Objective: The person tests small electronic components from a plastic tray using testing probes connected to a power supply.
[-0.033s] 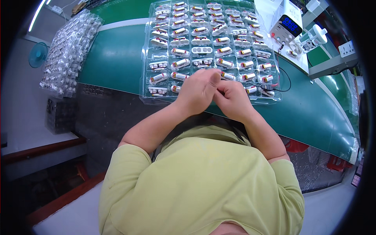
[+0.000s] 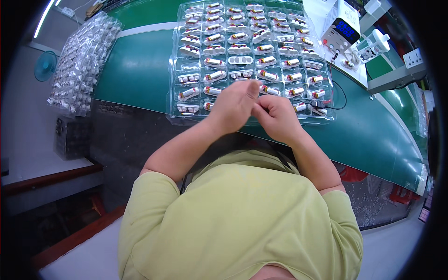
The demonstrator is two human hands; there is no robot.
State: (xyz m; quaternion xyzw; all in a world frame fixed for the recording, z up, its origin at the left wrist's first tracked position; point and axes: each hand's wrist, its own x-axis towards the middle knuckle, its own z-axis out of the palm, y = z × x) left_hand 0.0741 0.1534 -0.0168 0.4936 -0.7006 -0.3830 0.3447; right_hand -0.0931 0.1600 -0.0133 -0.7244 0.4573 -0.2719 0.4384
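My left hand (image 2: 234,108) and my right hand (image 2: 280,116) meet over the near edge of a clear plastic compartment tray (image 2: 171,108). The left fingers curl inward, away from view, with the thumb raised on top. On the right hand, thumb and index finger are pinched together against the left. Whatever lies between them is hidden. Around them the tray's pockets carry many small white oblong parts (image 2: 240,60), several topped with a silver cell (image 2: 215,75) and red wires. A black cable with a small connector (image 2: 319,103) lies over the tray's near right corner.
The tray rests on a green table (image 2: 135,70). At the back right stands a white bench power supply (image 2: 343,28) with a blue display, beside a grey metal arm (image 2: 392,79). Stacked filled clear trays (image 2: 84,60) stand at the left. A red stool (image 2: 353,174) is below the table.
My left hand has shifted very slightly left, and its thumb has tilted. The right hand's pinch has moved slightly left with it. The tray and its parts stay put.
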